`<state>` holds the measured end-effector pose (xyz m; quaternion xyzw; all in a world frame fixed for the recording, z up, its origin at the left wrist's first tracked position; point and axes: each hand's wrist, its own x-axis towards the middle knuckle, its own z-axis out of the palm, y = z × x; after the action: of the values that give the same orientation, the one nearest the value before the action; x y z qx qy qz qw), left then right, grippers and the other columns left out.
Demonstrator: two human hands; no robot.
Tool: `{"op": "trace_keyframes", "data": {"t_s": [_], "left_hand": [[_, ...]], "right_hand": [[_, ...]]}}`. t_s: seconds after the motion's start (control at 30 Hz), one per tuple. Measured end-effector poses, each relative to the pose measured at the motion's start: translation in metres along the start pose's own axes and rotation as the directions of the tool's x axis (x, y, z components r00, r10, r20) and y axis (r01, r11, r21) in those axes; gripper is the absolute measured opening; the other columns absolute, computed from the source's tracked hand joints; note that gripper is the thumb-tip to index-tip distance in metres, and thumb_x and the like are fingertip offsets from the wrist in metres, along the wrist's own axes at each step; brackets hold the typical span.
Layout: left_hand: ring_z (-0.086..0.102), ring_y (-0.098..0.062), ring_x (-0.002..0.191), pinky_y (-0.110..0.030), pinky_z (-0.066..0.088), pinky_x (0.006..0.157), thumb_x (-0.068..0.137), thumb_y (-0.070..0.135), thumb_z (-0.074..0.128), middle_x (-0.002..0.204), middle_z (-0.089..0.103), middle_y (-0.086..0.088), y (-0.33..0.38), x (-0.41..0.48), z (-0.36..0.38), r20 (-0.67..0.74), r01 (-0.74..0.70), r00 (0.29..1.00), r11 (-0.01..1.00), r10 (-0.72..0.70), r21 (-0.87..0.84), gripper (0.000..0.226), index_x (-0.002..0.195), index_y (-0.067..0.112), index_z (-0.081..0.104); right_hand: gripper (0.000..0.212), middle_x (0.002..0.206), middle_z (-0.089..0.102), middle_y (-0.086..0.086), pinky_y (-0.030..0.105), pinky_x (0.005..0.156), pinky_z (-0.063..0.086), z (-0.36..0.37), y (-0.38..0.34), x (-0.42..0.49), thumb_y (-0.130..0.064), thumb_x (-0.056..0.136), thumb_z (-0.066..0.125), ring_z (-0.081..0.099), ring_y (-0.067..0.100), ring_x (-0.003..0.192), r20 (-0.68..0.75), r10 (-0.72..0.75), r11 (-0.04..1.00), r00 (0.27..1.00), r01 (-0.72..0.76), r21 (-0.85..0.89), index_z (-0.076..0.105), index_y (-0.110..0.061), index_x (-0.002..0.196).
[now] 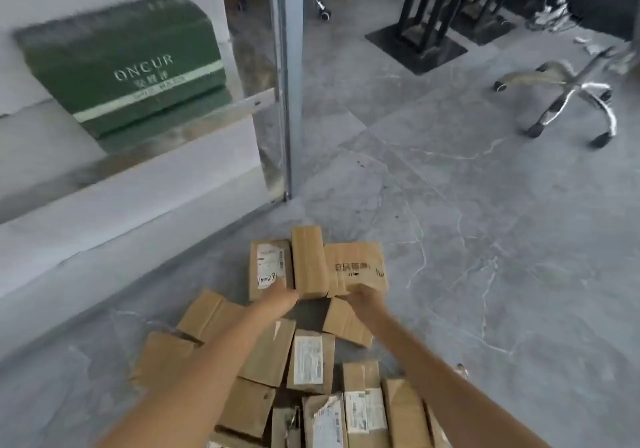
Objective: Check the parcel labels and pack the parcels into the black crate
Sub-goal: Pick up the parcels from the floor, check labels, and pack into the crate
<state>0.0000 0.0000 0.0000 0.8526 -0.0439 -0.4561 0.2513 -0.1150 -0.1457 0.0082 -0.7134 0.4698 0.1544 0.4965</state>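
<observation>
Brown parcels (pixel 311 361) are lying heaped on the grey floor (pixel 485 239) nearest the camera, several showing white labels upward. Both forearms are reaching over them to three parcels lying side by side at the far end. The left hand (pixel 282 297) is touching the near edge of the labelled parcel (pixel 270 267), beside the plain parcel (pixel 309 262); its grip cannot be told. The right hand (pixel 360 297) is gripping the near edge of the printed parcel (pixel 356 264). A green box (pixel 121 66) is sitting by the wall.

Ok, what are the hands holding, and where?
Right hand grips the printed box by its near edge. Left hand meets the labelled box at its near corner; grip unclear.
</observation>
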Motion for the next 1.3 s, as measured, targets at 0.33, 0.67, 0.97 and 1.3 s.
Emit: {"op": "trace_keyframes", "data": {"t_s": [0.33,0.67,0.97,1.3], "left_hand": [[0.052,-0.029,0.116,-0.044,0.044,0.100,0.091,0.034,0.055,0.130,0.050,-0.014,-0.029,0.095,0.077,-0.157,-0.017,0.987,0.956,-0.030,-0.293,0.046,0.127,0.008,0.043],[0.070,-0.019,0.069,-0.043,0.058,0.057,0.069,0.047,0.074,0.084,0.071,-0.013,0.083,-0.213,-0.044,0.032,0.024,0.999,0.435,0.011,-0.900,0.059,0.107,0.006,0.053],[0.065,-0.030,0.093,-0.051,0.055,0.082,0.048,0.041,0.084,0.106,0.064,-0.016,0.221,-0.548,-0.212,-0.148,-0.203,0.979,0.550,0.143,-0.810,0.079,0.112,0.012,0.047],[0.057,-0.026,0.118,-0.049,0.043,0.103,0.067,0.035,0.081,0.128,0.057,-0.013,0.274,-0.775,-0.267,-0.263,-0.491,0.790,0.315,0.555,-0.812,0.085,0.134,0.010,0.036]], "right_hand": [[0.044,0.135,0.039,0.012,0.033,0.099,0.040,0.083,0.035,0.086,-0.017,0.094,0.051,0.047,0.026,0.116,-0.055,-0.154,0.984,0.986,0.158,0.076,0.038,-0.005,0.135],[0.029,0.117,0.041,-0.001,0.022,0.095,0.041,-0.041,-0.116,-0.222,-0.008,0.078,0.065,0.044,0.016,0.109,-0.247,-0.484,0.841,0.840,0.524,0.135,0.052,-0.020,0.100],[0.045,0.131,0.039,-0.015,0.021,0.109,0.033,-0.192,-0.267,-0.518,-0.021,0.079,0.071,0.035,0.002,0.128,-0.283,-0.728,0.650,0.624,0.760,0.004,0.051,-0.024,0.120],[0.100,0.148,0.029,0.014,0.062,0.109,0.026,-0.274,-0.327,-0.670,-0.039,0.068,0.080,0.021,0.037,0.141,-0.324,-0.946,0.240,-0.007,0.658,-0.714,0.021,-0.021,0.146]]}}
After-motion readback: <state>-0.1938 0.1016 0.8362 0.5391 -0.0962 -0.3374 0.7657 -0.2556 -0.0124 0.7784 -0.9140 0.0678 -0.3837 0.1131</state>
